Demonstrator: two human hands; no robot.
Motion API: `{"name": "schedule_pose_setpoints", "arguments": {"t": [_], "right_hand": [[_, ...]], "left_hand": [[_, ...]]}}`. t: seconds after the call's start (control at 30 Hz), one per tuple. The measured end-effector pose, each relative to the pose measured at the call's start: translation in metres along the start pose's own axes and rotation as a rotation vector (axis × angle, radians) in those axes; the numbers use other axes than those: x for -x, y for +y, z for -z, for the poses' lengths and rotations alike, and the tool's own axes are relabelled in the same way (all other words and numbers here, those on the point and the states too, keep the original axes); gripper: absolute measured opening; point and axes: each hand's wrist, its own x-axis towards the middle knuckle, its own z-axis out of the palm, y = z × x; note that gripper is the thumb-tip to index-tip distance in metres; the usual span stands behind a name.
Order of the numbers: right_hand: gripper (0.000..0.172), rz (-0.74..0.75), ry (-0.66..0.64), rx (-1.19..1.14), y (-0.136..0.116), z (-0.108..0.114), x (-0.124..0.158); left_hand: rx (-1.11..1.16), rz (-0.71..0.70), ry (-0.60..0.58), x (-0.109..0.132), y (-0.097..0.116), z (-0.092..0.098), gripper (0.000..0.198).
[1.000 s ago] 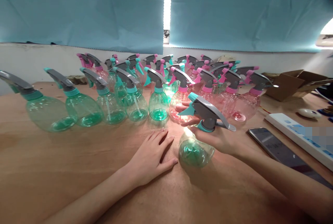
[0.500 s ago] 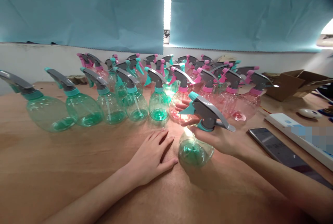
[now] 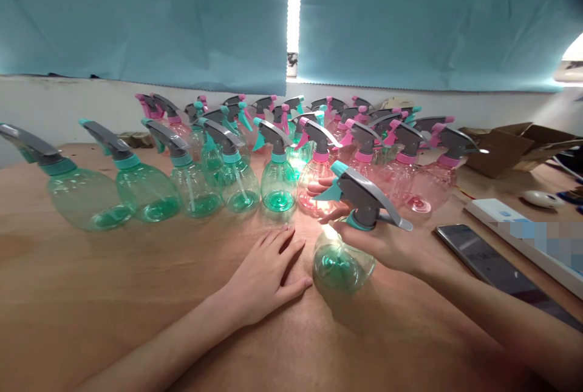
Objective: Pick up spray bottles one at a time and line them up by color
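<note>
Just right of centre, a clear green spray bottle (image 3: 341, 267) with a grey and turquoise trigger head (image 3: 359, 195) stands close to me on the wooden table. My right hand (image 3: 378, 243) is around its neck, thumb in front and fingers behind, partly hidden by the head. Flat on the tabletop to the left of this bottle lies my left hand (image 3: 268, 277), fingers loosely spread and holding nothing. Beyond both hands runs a front row of spray bottles, green ones (image 3: 279, 189) on the left and pink ones (image 3: 428, 189) on the right.
More spray bottles (image 3: 234, 116) crowd behind the front row. At right lie a phone (image 3: 496, 270), a long white box (image 3: 523, 240), a white mouse (image 3: 541, 199) and an opened cardboard box (image 3: 501, 149). A blue curtain (image 3: 146, 22) hangs behind the table (image 3: 54, 295).
The fingers of my right hand behind the trigger head have shifted slightly. My left hand and the bottles stay where they were.
</note>
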Motion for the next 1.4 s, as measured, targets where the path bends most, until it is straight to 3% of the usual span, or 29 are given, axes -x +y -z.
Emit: {"name": "schedule_pose_setpoints", "arguments": {"t": [0.37,0.53,0.7,1.07,1.4], "right_hand": [[0.017,0.023,0.083,0.035,-0.001,-0.002,-0.001],[0.023,-0.119,0.127,0.060,-0.017,0.000,-0.002],[0.022,-0.079,0.096,0.060,-0.021,0.002,-0.004],[0.050,0.014,-0.016,0.035,-0.015,0.001,-0.006],[0.022,0.012,0.011,0.226,-0.014,0.007,-0.002]], "left_hand": [[0.006,0.001,0.004,0.000,0.000,-0.001,0.056],[-0.002,0.007,-0.017,0.000,0.000,0.000,0.057],[-0.008,0.013,-0.018,0.000,-0.001,0.000,0.058],[0.001,0.005,-0.002,0.000,-0.001,-0.001,0.057],[-0.005,0.004,-0.001,0.000,-0.001,0.000,0.056]]}}
